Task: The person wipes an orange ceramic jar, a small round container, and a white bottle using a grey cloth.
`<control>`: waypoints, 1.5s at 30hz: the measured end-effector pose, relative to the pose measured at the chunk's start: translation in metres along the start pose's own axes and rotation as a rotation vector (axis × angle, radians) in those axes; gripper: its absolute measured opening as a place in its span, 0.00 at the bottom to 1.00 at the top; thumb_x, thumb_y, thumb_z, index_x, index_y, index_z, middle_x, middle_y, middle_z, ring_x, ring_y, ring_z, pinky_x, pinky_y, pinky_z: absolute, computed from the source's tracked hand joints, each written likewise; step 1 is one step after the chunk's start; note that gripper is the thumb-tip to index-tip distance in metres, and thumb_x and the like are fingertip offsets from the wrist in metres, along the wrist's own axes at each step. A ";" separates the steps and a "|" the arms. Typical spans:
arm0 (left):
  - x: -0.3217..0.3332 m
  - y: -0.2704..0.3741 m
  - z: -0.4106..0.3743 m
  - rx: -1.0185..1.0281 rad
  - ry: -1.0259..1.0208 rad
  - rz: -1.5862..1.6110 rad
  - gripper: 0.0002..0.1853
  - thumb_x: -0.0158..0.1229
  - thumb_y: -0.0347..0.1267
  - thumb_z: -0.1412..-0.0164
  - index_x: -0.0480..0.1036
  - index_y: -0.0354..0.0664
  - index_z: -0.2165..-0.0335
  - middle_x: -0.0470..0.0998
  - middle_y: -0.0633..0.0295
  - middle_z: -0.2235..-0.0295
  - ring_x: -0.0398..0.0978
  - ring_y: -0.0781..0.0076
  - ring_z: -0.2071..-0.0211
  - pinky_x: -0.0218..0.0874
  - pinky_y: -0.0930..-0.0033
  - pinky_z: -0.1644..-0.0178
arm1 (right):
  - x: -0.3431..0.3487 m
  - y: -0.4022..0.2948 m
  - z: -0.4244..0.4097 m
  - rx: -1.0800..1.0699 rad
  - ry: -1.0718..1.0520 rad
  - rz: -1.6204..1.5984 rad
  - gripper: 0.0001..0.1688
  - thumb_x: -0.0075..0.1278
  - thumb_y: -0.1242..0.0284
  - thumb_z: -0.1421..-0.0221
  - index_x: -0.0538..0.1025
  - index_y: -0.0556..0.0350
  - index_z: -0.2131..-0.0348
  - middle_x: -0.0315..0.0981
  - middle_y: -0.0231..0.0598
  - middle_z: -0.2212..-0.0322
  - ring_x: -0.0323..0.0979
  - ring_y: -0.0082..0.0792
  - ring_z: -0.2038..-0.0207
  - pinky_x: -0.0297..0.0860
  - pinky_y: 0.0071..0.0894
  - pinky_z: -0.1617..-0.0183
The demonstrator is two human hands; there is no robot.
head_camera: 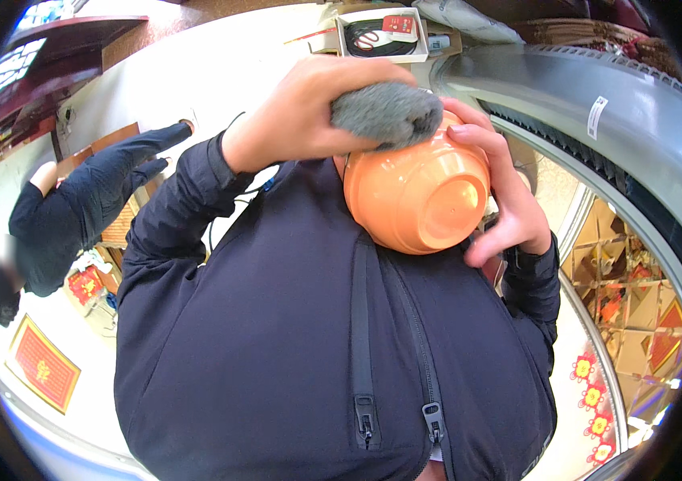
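A glossy orange bowl (416, 192) is tipped in front of my dark zip jacket (269, 337), its round base turned up towards me. My left hand (299, 111) grips a bunched, fuzzy grey cloth (383, 114), which lies against the upper side of the bowl. On the bowl's right side, my right hand (506, 186) holds it with fingertips near the cloth and the thumb lower down. The inside of the bowl is hidden from view.
Beyond my hands, a white open box (383, 57) holds coiled black cable and a red packet. At the right stands a large silver-grey panel (557, 84). Another person (70, 210) in dark clothes is at the left. Mirrored tiles (635, 282) line the lower right.
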State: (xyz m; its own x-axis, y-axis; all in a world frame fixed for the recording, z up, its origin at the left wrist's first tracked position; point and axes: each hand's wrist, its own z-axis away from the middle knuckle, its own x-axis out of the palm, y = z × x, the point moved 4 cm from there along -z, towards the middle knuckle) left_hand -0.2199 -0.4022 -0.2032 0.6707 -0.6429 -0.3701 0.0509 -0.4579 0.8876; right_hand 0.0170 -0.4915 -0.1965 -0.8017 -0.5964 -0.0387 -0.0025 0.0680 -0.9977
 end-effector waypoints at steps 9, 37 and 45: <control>0.015 -0.008 0.018 0.522 0.043 -0.166 0.24 0.70 0.39 0.54 0.81 0.44 0.57 0.75 0.62 0.73 0.72 0.65 0.79 0.61 0.64 0.76 | -0.002 0.010 0.036 0.088 0.228 -0.171 0.49 0.70 0.61 0.54 0.65 0.47 0.36 0.49 0.57 0.29 0.50 0.54 0.28 0.48 0.51 0.26; 0.054 -0.041 -0.039 0.158 -0.376 -0.180 0.33 0.70 0.38 0.51 0.73 0.55 0.45 0.80 0.63 0.58 0.80 0.54 0.59 0.72 0.57 0.60 | 0.000 0.094 0.172 0.610 0.634 -0.678 0.50 0.47 0.39 0.34 0.59 0.57 0.31 0.66 0.44 0.36 0.68 0.38 0.36 0.66 0.42 0.33; 0.044 -0.048 -0.083 0.245 -0.111 -0.351 0.32 0.71 0.38 0.52 0.75 0.55 0.46 0.82 0.60 0.58 0.81 0.51 0.59 0.72 0.55 0.57 | -0.018 0.099 0.113 0.549 0.696 -0.705 0.39 0.35 0.47 0.26 0.59 0.52 0.30 0.65 0.41 0.35 0.67 0.38 0.35 0.67 0.44 0.33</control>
State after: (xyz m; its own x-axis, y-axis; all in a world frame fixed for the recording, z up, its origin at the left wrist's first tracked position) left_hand -0.1317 -0.3578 -0.2397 0.5601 -0.4780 -0.6767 0.0759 -0.7838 0.6164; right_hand 0.0986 -0.5650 -0.3009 -0.8839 0.2238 0.4106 -0.4604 -0.5695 -0.6809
